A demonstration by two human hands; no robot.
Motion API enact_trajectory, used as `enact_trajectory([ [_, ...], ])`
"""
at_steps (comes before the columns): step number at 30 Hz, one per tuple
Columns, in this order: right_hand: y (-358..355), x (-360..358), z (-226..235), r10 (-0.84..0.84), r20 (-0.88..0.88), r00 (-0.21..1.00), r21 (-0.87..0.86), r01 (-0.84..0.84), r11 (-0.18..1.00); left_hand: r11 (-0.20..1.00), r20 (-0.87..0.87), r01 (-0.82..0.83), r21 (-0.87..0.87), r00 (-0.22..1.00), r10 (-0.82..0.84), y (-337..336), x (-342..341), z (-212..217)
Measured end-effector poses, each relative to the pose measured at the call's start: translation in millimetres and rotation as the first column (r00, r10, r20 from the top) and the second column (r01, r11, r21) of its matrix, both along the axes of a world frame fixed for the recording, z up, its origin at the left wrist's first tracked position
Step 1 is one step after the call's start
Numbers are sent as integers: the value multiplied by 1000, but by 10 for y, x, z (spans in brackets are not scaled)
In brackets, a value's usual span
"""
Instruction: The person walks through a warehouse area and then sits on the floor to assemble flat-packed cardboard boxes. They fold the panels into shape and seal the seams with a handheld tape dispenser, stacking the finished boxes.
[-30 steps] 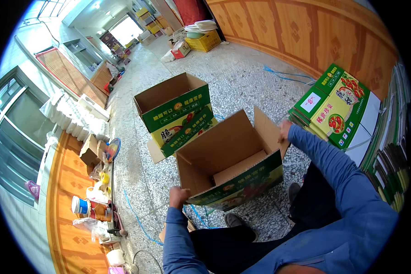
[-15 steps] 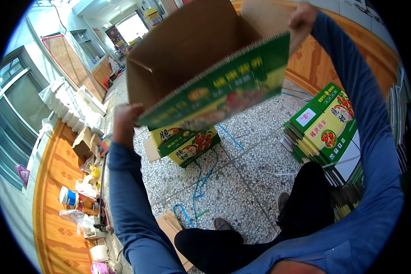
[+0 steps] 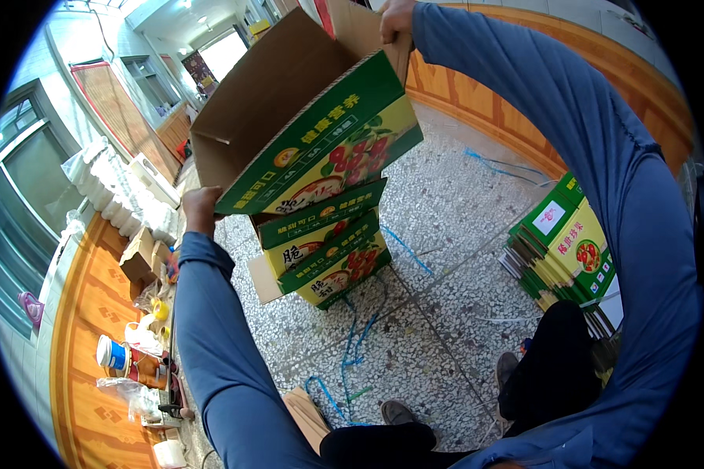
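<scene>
A green-and-yellow cardboard box (image 3: 344,148) with fruit pictures is held tilted in front of me, its open side and brown inside facing up. My left hand (image 3: 201,209) is closed on its near left corner. At the far right corner, my right hand (image 3: 397,21) grips the edge of a brown flap. Directly beneath stands a stack of similar boxes (image 3: 352,270) on the floor, a brown flap sticking out at its left. The held box overlaps the top of this stack; whether they touch, I cannot tell.
Flattened green-and-yellow cartons (image 3: 571,242) are piled by my right leg. Blue strapping (image 3: 352,344) lies loose on the speckled floor (image 3: 446,313), beside a brown cardboard piece (image 3: 305,418). Along the left wall stand a blue-and-white bucket (image 3: 116,356), yellow tape rolls (image 3: 159,310) and wrapped white bundles (image 3: 121,187).
The held box has shifted left and now sits over the stack, its printed side turned more steeply. My right hand has swung left and my left hand slightly left with it.
</scene>
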State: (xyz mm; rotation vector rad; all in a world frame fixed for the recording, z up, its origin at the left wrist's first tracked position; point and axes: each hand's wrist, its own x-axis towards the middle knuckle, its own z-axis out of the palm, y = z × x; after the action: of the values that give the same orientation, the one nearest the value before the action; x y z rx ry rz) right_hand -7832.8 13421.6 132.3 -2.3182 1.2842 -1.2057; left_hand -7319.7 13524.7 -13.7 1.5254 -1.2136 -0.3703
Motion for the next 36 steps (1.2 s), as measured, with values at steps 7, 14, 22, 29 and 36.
enact_trajectory([
  [7, -614, 931, -289, -8, 31, 999, -29, 9, 1000, 922, -6, -54, 385, 998, 61, 80, 359, -156],
  [14, -1147, 1712, -697, 4, 16, 1000, -41, -4, 999, 871, 205, -258, 417, 961, 187, -304, 660, -640],
  [22, -1988, 2080, -1757, 12, -8, 1000, 156, -11, 988, 858, 325, -375, 351, 908, 265, -1006, 985, -1559],
  [29, -1766, 1162, -2144, 124, 396, 910, 662, -377, 647, 909, 212, -20, 415, 974, -76, -1162, 1574, -1897],
  [36, -146, -1647, -4007, -215, -372, 903, 176, 296, 939, 976, -180, -175, 131, 964, 197, 1, 446, -1531],
])
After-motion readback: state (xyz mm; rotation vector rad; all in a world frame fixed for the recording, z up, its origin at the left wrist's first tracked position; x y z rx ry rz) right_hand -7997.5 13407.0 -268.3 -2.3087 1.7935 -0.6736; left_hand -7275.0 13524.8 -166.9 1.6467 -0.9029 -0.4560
